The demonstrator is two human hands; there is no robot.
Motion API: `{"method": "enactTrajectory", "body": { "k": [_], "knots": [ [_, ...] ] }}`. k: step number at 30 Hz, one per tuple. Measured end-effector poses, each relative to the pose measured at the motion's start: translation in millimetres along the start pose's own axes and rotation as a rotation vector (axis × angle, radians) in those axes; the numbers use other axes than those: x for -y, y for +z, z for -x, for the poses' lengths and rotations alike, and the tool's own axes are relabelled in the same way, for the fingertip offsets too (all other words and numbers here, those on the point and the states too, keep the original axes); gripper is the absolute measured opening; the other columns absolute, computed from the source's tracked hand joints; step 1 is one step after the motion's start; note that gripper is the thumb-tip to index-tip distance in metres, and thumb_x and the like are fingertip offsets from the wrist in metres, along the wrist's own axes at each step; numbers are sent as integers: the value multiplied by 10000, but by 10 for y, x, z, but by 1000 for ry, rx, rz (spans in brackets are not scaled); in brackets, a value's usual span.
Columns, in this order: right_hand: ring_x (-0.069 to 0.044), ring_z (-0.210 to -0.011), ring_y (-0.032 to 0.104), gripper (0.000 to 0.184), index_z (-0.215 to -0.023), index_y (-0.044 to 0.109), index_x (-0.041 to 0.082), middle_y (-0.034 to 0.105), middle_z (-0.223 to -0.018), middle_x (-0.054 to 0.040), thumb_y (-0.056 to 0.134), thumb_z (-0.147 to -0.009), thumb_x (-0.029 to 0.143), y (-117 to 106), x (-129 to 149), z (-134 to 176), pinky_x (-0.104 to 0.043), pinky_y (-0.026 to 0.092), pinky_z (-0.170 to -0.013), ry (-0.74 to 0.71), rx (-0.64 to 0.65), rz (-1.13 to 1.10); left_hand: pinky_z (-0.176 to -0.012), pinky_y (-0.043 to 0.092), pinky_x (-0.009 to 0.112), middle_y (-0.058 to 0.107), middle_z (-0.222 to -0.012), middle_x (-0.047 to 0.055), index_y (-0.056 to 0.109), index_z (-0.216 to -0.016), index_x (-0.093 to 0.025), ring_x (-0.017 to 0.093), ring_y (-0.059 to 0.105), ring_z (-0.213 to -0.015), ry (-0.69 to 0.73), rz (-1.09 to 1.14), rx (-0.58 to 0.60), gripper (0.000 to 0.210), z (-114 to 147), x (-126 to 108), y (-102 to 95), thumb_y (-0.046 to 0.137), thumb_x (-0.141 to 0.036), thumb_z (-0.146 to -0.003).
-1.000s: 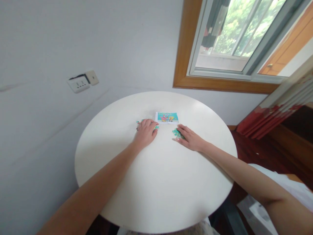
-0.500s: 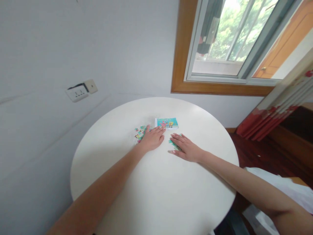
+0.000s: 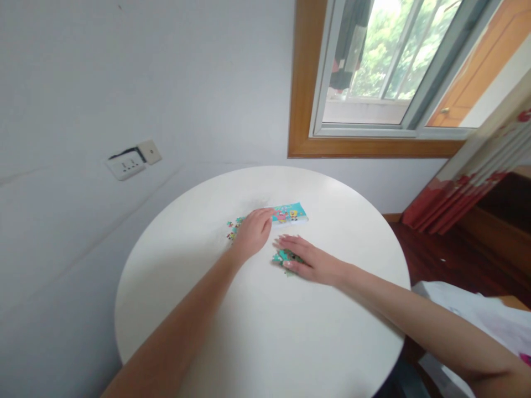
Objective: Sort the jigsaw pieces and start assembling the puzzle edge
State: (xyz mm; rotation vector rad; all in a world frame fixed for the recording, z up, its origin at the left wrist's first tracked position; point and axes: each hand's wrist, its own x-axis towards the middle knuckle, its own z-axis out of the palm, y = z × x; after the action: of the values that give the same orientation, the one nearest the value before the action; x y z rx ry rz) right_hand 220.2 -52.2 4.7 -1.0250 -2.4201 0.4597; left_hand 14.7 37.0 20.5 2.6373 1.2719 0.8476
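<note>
At the left of the frame, a white rectangular wall socket sits above the rim of the round, glossy white table. Moving in towards the middle, here's a loose scatter of small, flat, multicoloured jigsaw pieces, part of it tucked behind the left hand. That hand bridges the scatter and the left end of a flat, rectangular box with a turquoise cartoon picture, lying at the centre of the frame. Its fingertips are partly hidden, so I can't tell whether they grip the box or merely rest against it. If the hand pushes sideways here, the box could slew round, and the wrist could drag pieces out of the scatter.

Just right of centre, below the box, comes a heap of small turquoise-green jigsaw pieces, under the right hand. Palm down, fingers spread, thumb apart: this one isn't clenched. The risk is pieces slipping out through the gap between thumb and fingers; a quick sweep could cause that, with some already poking past the thumb.
</note>
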Motion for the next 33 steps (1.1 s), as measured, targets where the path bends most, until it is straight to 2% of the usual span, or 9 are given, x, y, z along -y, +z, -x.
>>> {"method": "enactTrajectory", "body": {
  "k": [3,6,11,15,20,23,26,30,33],
  "knots": [
    [-239,-1299,520,435,-1388,506,201,559,-1399,-130,398,-979,300,-95,-143,-40,-482,393,-1113,138,-136,-36,-1068,441,391,632,-1261,104,567,-1271,-171,190,555,-1208,-47,71,-114,431,119,-73,-15,255,-157,-973],
    [-233,-1152,630,421,-1274,611,197,665,-1258,-106,388,-917,175,-131,-260,-52,-448,491,-1018,245,-192,-51,-1047,470,361,643,-1250,87,572,-1257,-188,180,573,-1197,-21,126,-115,394,306,-256,84,313,-156,-961],
    [-226,-1114,646,486,-1234,634,184,688,-1213,-104,391,-821,97,-66,-353,-19,-422,507,-990,278,-294,-41,-1174,330,442,482,-1469,107,476,-1385,-174,223,403,-1388,79,134,91,425,511,-535,303,378,-312,-996],
    [-236,-1131,638,463,-1234,629,166,676,-1227,-131,385,-843,126,-49,-394,-12,-437,498,-1002,307,-352,-37,-1195,264,499,385,-1533,140,426,-1431,-140,281,305,-1444,109,17,234,560,567,-617,387,417,-467,-976],
    [-209,-1136,634,417,-1244,621,210,680,-1221,-101,388,-900,166,-95,-412,-11,-410,496,-1009,249,-329,-70,-1213,215,493,406,-1526,108,439,-1432,-190,262,306,-1446,209,4,304,515,619,-626,327,405,-443,-983],
    [-208,-1136,631,399,-1257,609,214,679,-1219,-94,408,-914,184,-126,-411,-4,-412,494,-1009,233,-321,-105,-1212,226,483,405,-1524,118,423,-1444,-174,265,315,-1442,266,39,352,544,642,-616,247,415,-457,-981],
    [-213,-1136,631,380,-1253,609,234,679,-1220,-82,427,-921,205,-145,-412,-2,-421,495,-1006,231,-326,-127,-1211,249,454,413,-1524,85,419,-1449,-222,241,326,-1438,300,91,362,521,649,-613,188,417,-456,-984],
    [-219,-1112,644,358,-1234,616,246,688,-1204,-75,448,-919,219,-147,-428,2,-424,510,-982,242,-326,-144,-1201,293,443,443,-1505,83,459,-1423,-200,248,349,-1424,271,160,382,528,630,-615,152,464,-460,-964],
    [-218,-1110,644,350,-1229,619,252,689,-1202,-71,470,-914,226,-150,-455,18,-422,508,-985,260,-319,-161,-1187,328,429,448,-1502,67,486,-1401,-220,231,364,-1413,212,231,340,465,597,-575,119,452,-404,-975]
  ]
}}
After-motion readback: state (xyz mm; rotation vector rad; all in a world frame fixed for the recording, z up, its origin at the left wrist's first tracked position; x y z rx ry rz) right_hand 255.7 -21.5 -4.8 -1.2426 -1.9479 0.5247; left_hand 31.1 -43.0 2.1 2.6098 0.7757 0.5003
